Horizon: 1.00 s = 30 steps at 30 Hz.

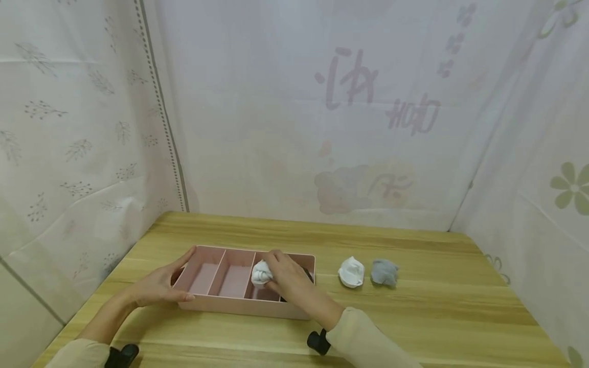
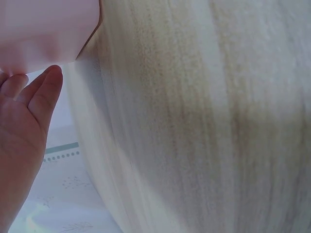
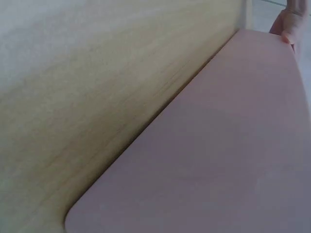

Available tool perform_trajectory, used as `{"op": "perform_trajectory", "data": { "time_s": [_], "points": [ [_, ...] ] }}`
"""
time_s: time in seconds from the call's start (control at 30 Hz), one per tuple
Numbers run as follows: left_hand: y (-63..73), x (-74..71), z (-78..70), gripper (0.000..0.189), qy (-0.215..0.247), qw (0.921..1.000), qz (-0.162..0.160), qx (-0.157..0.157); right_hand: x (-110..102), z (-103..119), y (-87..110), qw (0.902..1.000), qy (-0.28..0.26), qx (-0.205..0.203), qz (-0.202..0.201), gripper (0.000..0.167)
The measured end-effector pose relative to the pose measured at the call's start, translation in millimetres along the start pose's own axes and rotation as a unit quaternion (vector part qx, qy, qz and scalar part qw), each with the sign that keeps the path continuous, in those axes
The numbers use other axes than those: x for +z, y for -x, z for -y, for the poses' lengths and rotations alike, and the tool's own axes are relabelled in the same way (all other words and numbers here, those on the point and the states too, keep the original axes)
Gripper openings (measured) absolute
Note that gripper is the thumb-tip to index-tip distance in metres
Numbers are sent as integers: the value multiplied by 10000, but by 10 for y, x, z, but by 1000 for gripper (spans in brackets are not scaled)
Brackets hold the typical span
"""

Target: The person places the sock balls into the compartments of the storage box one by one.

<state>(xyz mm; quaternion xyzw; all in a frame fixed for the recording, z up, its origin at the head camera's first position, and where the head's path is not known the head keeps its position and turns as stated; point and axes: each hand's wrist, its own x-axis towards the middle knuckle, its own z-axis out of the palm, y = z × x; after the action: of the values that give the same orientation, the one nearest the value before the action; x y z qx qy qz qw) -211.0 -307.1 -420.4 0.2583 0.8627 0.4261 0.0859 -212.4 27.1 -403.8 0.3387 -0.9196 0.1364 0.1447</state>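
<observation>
A pink box (image 1: 244, 306) with several compartments in a row stands on the table. My left hand (image 1: 156, 286) holds its left end, thumb at the front corner and fingers towards the back corner; the left wrist view shows its fingertips (image 2: 51, 77) against the pink wall. With my right hand (image 1: 287, 276) I grip a white cloth bundle (image 1: 262, 274), rolled up like a pair of socks, over the third compartment from the left. That hand partly covers the right-hand compartment, where something dark (image 1: 307, 273) shows. The two left compartments hold nothing visible.
Right of the box lie a white crumpled cloth ball (image 1: 352, 272) and a grey one (image 1: 384, 272), side by side on the wooden table (image 1: 442, 306). Patterned curtains (image 1: 257, 128) hang behind the table and at both sides.
</observation>
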Motion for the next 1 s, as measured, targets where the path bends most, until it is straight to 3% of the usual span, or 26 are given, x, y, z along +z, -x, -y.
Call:
{"op": "perform_trajectory", "data": {
  "time_s": [0.17, 0.47, 0.77, 1.0],
  "points": [
    [-6, -6, 10, 105, 23, 10000, 15, -21, 27, -7, -41, 9989, 404, -163, 180, 35],
    [-32, -4, 13, 105, 92, 9999, 64, -46, -16, 35, -117, 9911, 929, -124, 946, 31],
    [-41, 2, -9, 105, 223, 9997, 98, -71, -36, 42, -126, 9897, 755, 64, 1218, 30],
    [-7, 3, 3, 104, 305, 9994, 115, -111, -73, -28, -6, 9958, 114, -121, 903, 38]
  ]
}}
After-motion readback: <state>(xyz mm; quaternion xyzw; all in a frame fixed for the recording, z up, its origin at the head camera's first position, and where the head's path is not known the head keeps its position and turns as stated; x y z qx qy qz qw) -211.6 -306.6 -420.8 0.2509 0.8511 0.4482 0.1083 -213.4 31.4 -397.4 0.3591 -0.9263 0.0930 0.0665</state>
